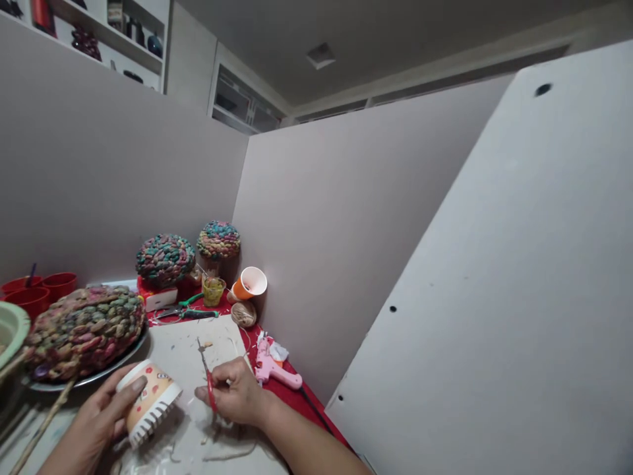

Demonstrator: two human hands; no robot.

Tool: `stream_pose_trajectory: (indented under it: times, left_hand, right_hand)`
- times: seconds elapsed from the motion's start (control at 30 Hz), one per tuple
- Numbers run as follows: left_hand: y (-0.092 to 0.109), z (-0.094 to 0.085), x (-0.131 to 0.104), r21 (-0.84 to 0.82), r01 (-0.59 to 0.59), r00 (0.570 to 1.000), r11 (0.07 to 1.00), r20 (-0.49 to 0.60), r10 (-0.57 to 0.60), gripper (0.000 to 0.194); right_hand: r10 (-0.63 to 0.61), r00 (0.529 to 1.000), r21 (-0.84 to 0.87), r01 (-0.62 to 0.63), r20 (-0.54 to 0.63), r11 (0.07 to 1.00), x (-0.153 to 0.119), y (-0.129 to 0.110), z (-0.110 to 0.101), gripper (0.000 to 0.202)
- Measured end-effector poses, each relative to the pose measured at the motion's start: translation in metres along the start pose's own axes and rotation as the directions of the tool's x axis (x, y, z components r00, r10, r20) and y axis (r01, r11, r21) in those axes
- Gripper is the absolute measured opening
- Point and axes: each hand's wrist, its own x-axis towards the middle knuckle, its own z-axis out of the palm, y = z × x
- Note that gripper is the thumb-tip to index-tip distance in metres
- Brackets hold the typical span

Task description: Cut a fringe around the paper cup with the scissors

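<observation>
My left hand (106, 412) is wrapped round a patterned paper cup (152, 396), tilted on its side. A row of slits is cut along the cup's lower rim, leaving short tabs. To its right, my right hand (237, 392) grips red-handled scissors (210, 379), their blades pointing away from me, apart from the cup. Below both hands lies a pale board (173, 343) with scraps on it. Clear plastic shows near the board's front, partly hidden by my hands.
A braided multicoloured piece (91, 330) rests on a metal plate at left. Behind are two braided domes (165, 258), green-handled pliers (190, 310), an orange cup (247, 285) and a twine ball (244, 315). A pink glue gun (277, 369) lies at right. Grey panels (346, 198) enclose the table.
</observation>
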Motion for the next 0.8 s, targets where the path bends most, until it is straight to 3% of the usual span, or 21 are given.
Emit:
stream_pose_trajectory:
  times: [0.17, 0.37, 0.5, 0.7, 0.8]
  left_hand:
    - [0.0, -0.003, 0.003, -0.09, -0.069, 0.996, 0.994, -0.063, 0.063, 0.076]
    - [-0.002, 0.001, 0.002, -0.07, -0.144, 0.987, 0.987, -0.088, 0.137, 0.056]
    - [-0.01, -0.005, 0.007, -0.09, -0.219, 0.974, 0.972, 0.037, 0.223, 0.053]
    - [-0.011, -0.008, 0.009, -0.107, -0.196, 0.979, 0.975, 0.04, 0.201, 0.044]
    - [-0.009, -0.007, 0.007, -0.117, -0.196, 0.977, 0.974, 0.061, 0.204, 0.041]
  right_hand:
    - [-0.016, 0.998, -0.003, 0.015, -0.06, 1.0, 0.003, 0.0, -0.001, 0.061]
    - [-0.066, 0.996, -0.016, 0.065, -0.054, 0.998, -0.001, 0.002, 0.002, 0.049]
    - [-0.093, 0.995, 0.028, 0.093, -0.023, 0.995, -0.007, 0.001, 0.0, 0.049]
    - [-0.108, 0.991, 0.108, 0.099, 0.082, 0.989, -0.013, -0.01, -0.012, 0.059]
    - [-0.112, 0.962, 0.182, 0.067, 0.25, 0.981, -0.015, -0.015, -0.019, 0.064]
